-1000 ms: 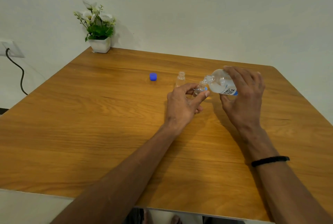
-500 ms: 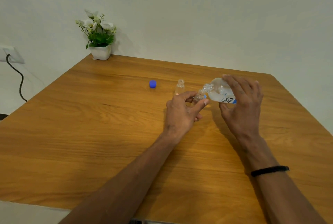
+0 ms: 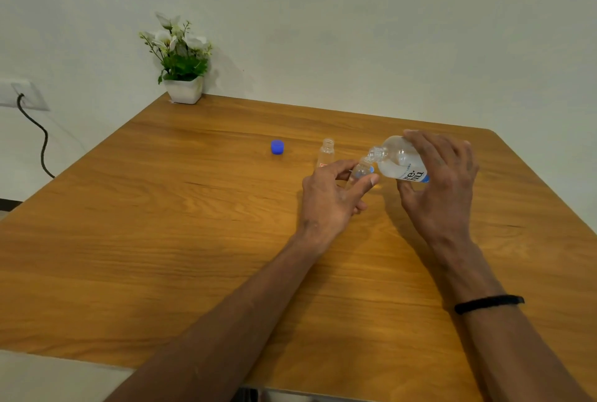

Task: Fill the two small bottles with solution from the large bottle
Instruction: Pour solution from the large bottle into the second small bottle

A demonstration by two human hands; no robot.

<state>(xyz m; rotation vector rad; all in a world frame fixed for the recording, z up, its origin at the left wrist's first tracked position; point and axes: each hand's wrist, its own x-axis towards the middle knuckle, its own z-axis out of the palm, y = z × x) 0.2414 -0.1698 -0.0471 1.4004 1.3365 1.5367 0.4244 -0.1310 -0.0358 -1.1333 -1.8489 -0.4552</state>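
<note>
Bottles sit mid-table: left to right, a blue cap, an open small bottle standing free, a second small bottle pinched by the left hand, and the large bottle tilted over it, gripped in the right hand. A potted plant occupies the far-left corner.

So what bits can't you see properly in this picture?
Head view only:
- Small bottle in the left hand: fingers cover its lower part, so its fill level is hidden.
- Large bottle: the right hand covers its base and part of its label.
- Any pouring stream: too thin and clear to tell.
- Second small bottle: too small to tell if it holds liquid.
</note>
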